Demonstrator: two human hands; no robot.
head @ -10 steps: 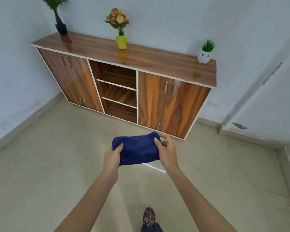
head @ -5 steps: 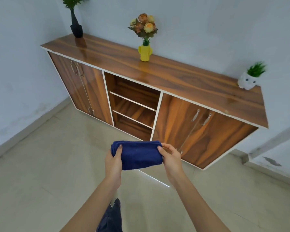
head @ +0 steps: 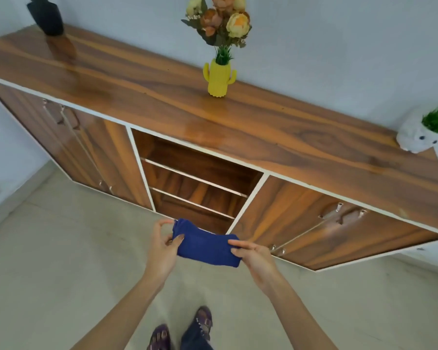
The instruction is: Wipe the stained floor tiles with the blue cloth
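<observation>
Head view: blue cloth (head: 208, 248) held between both of your hands, above the floor

A long wooden counter (head: 263, 127) fills the far side of the scene and stands against a pale wall (head: 339, 46). On its top, a yellow cactus-shaped vase (head: 219, 80) with a bunch of flowers (head: 220, 18) stands near the middle. A black vase (head: 47, 17) sits at the far left end, and a white pot (head: 412, 140) with a green plant sits at the right end. Below the top, open shelves (head: 195, 183) take up the middle, with closed doors on the left (head: 86, 147) and closed doors on the right (head: 326, 228).

Nothing lies between you and the counter except the cloth. It is folded into a thick pad and hangs in the air just in front of the lowest shelf, clear of the tiles. Your left hand (head: 162, 251) pinches its left end between thumb and fingers. Your right hand (head: 256, 256) grips the right end, with its fingers curled over the near edge.

The floor tiles (head: 61, 274) are pale beige and slightly glossy, and they run from under the counter to your sandalled feet (head: 202, 322) at the near edge.
</observation>
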